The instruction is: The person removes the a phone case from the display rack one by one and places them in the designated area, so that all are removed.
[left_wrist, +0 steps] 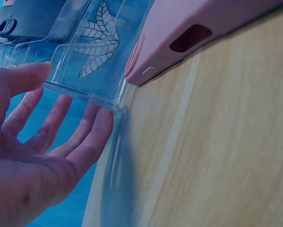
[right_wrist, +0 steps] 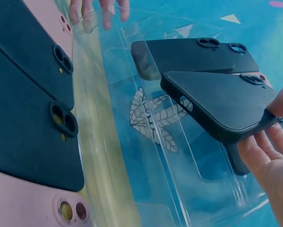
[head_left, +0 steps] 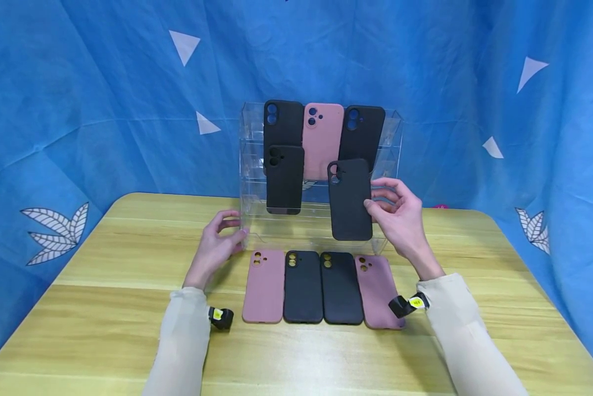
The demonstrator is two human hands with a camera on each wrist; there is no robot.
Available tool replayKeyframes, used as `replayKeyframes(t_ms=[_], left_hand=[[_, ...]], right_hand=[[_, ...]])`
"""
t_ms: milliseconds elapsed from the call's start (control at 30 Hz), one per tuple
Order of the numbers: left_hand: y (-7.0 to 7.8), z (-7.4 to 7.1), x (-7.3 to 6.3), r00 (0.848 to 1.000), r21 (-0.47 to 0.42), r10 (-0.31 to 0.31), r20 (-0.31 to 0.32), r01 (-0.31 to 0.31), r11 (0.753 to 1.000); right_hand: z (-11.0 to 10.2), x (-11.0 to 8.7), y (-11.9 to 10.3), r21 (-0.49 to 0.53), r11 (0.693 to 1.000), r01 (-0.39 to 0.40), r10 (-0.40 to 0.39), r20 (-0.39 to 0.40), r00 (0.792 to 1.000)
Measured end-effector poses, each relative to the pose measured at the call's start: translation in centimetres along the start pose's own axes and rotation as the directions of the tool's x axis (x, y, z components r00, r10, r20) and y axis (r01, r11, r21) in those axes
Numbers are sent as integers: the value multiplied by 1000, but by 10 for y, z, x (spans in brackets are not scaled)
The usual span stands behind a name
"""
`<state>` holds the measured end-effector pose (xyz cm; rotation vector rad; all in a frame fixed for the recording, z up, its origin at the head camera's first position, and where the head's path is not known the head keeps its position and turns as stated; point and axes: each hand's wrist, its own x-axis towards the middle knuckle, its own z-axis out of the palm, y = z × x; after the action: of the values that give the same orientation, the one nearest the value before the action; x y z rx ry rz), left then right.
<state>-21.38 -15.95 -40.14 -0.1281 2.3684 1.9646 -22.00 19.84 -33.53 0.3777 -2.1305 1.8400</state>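
My right hand (head_left: 400, 217) pinches a black phone case (head_left: 351, 201) by its right edge, thumb in front and fingers behind. The case stands upright in front of the right part of a clear tiered display rack (head_left: 321, 223), its camera cutout at the upper left. In the right wrist view the held case (right_wrist: 217, 101) overlaps another black case (right_wrist: 179, 56) on the rack. My left hand (head_left: 219, 242) is at the rack's left side, fingers spread and loosely bent. The left wrist view puts its fingertips (left_wrist: 103, 120) right at the clear side panel.
The rack's top tier bears a black case (head_left: 284, 124), a pink case (head_left: 323, 137) and another black case (head_left: 363, 129); one black case (head_left: 285, 184) sits lower left. Before the rack, pink (head_left: 264, 289) and black cases (head_left: 303, 289) lie in a row on the wooden table (head_left: 128, 330). Blue cloth (head_left: 128, 82) hangs behind.
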Motion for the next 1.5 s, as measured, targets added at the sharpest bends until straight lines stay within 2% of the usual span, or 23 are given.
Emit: replayKeyframes(t_ms=[133,467,1033,1500], left_hand=[[-1,-1,-1,1000,0,0,2,0,1000],[-3,-2,-1,1000,10,7,-4,-7,1000],[-3,-2,-1,1000,10,6,-7,-6,1000],[-2,-1,2,1000,11,5,-5,-5,1000]], right_hand=[[-6,-6,0,-1,1000,-14,14,-9,1000],[-19,-17,5,82,994,-67,69,-24,997],[-41,-38,13,100,989,-112,117,-46,992],[-74,-59,20,137,983,-126,134,-48,990]])
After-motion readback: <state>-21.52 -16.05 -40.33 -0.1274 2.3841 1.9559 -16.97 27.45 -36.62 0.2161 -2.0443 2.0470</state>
